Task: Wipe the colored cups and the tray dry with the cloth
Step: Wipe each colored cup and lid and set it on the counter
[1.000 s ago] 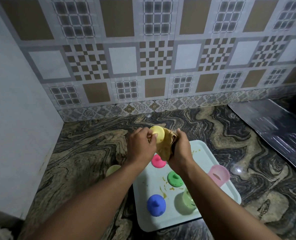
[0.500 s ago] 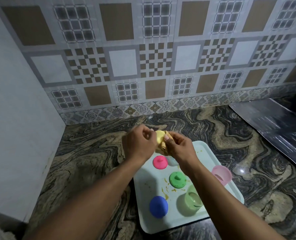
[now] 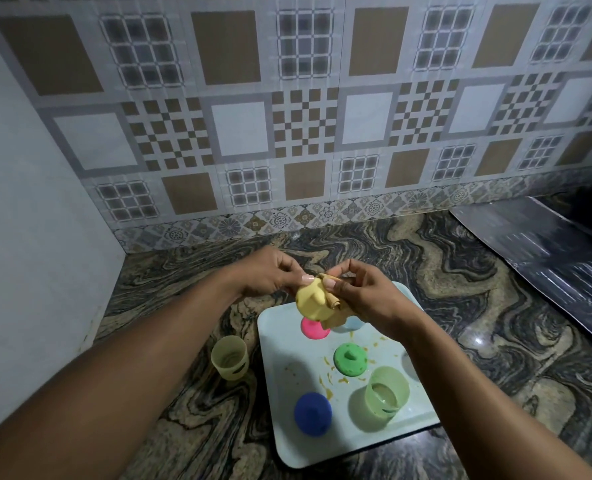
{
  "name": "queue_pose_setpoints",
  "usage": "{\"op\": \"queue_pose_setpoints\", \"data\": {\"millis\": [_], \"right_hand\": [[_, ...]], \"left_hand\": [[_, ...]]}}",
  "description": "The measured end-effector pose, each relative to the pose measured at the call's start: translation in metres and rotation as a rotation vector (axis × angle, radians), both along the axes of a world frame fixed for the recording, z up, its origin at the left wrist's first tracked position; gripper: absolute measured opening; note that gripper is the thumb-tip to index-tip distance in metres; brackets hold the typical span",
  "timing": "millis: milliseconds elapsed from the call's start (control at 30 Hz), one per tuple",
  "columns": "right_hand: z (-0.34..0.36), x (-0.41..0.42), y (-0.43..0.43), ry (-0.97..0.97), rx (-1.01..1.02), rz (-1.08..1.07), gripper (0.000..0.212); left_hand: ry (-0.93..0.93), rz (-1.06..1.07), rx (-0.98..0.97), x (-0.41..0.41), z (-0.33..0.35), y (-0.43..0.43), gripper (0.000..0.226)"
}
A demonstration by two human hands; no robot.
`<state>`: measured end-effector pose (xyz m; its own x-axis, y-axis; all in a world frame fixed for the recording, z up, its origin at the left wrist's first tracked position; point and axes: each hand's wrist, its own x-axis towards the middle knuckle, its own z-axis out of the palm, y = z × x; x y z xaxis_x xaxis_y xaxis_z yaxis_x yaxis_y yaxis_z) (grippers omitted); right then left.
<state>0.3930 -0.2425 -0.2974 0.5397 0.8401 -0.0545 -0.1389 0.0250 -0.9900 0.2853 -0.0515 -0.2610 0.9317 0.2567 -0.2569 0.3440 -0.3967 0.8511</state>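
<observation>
Both hands pinch the same small bundle above the far end of the tray (image 3: pixel 277 420). On one side, the left hand (image 3: pixel 270 275) closes its fingertips on the yellow cup (image 3: pixel 311 298), which is tipped over with its base facing the camera. On the other, the right hand (image 3: pixel 363 292) clasps the tan cloth (image 3: pixel 336 315) against the cup's right side, thumb pressed on top where cloth and cup meet. A fold of the cloth hangs below the cup, over the tray's far end.

On the pale tray, resting on the marbled counter (image 3: pixel 460 289), a pink cup (image 3: pixel 313 329) lies upside down near the far left corner, partly hidden by the bundle. A green cup (image 3: pixel 350 358) sits upside down near the middle, a blue cup (image 3: pixel 312 414) upside down toward the near left corner, and a light green cup (image 3: pixel 386 393) stands upright near the near right corner. A pale blue piece (image 3: pixel 353 323) shows beneath the right hand; what it is cannot be told. Orange-yellow smears (image 3: pixel 327 379) mark the tray between the cups.

Off the tray, just beside its left edge, another yellowish cup (image 3: pixel 229 356) stands upright on the counter.
</observation>
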Motion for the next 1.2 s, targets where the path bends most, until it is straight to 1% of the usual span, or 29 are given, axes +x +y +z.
{"op": "queue_pose_setpoints", "data": {"millis": [67, 167, 233, 267, 333, 400, 433, 500, 567, 633, 700, 767, 833, 867, 933, 967, 1000, 1067, 1133, 1200], "right_hand": [[-0.002, -0.001, -0.001, 0.014, 0.026, -0.057, 0.013], [-0.009, -0.008, -0.002, 0.122, 0.076, -0.150, 0.007], [-0.015, -0.014, -0.003, 0.194, 0.092, -0.183, 0.005], [-0.017, -0.016, -0.004, 0.197, 0.080, -0.187, 0.004], [-0.016, -0.018, -0.006, 0.169, 0.048, -0.147, 0.004], [-0.008, -0.019, -0.006, 0.166, 0.058, -0.056, 0.010], [-0.004, -0.019, -0.006, 0.165, 0.065, -0.025, 0.012], [0.002, -0.018, -0.006, 0.159, 0.076, -0.014, 0.014], [0.005, -0.018, -0.005, 0.203, 0.105, -0.052, 0.012], [0.004, -0.021, -0.004, 0.287, 0.150, -0.087, 0.016], [-0.001, -0.029, -0.002, 0.391, 0.209, -0.131, 0.017], [-0.008, -0.037, 0.000, 0.471, 0.231, -0.179, 0.018], [-0.012, -0.039, -0.002, 0.474, 0.188, -0.190, 0.022], [-0.012, -0.038, -0.004, 0.444, 0.157, -0.171, 0.025], [-0.006, -0.036, -0.007, 0.353, 0.084, -0.089, 0.028], [-0.001, -0.034, -0.007, 0.311, 0.066, -0.051, 0.023], [0.004, -0.032, -0.006, 0.276, 0.061, -0.023, 0.019], [0.013, -0.029, -0.002, 0.252, 0.084, 0.001, 0.017], [0.017, -0.028, 0.002, 0.289, 0.146, -0.007, 0.019], [0.013, -0.033, 0.004, 0.344, 0.197, -0.063, 0.017]], "left_hand": [[-0.018, 0.012, -0.006, 0.001, 0.000, -0.003, 0.020], [-0.051, 0.024, -0.035, 0.000, -0.005, -0.009, 0.027], [-0.054, 0.020, -0.090, -0.001, -0.008, -0.014, 0.026], [-0.038, 0.020, -0.139, -0.003, -0.009, -0.017, 0.024], [0.048, 0.003, -0.212, -0.006, -0.006, -0.019, 0.031], [0.125, -0.053, -0.221, -0.009, -0.003, -0.014, 0.048], [0.136, -0.086, -0.219, -0.010, -0.001, -0.012, 0.050], [0.084, -0.111, -0.254, -0.011, 0.001, -0.009, 0.045], [-0.026, -0.077, -0.299, -0.008, -0.001, -0.010, 0.032], [-0.129, 0.006, -0.378, -0.005, -0.005, -0.014, 0.022], [-0.193, 0.117, -0.444, -0.004, -0.010, -0.021, 0.020], [-0.200, 0.166, -0.482, -0.004, -0.018, -0.023, 0.023], [-0.140, 0.146, -0.505, -0.007, -0.021, -0.022, 0.024], [-0.082, 0.126, -0.500, -0.009, -0.021, -0.019, 0.028], [0.065, 0.097, -0.466, -0.010, -0.012, -0.016, 0.051], [0.131, 0.082, -0.448, -0.010, -0.005, -0.018, 0.062], [0.168, 0.081, -0.406, -0.009, 0.002, -0.022, 0.069], [0.131, 0.143, -0.242, -0.002, 0.011, -0.031, 0.066], [-0.004, 0.253, -0.092, 0.007, 0.005, -0.032, 0.057], [-0.151, 0.374, -0.079, 0.014, -0.004, -0.030, 0.052]]}}
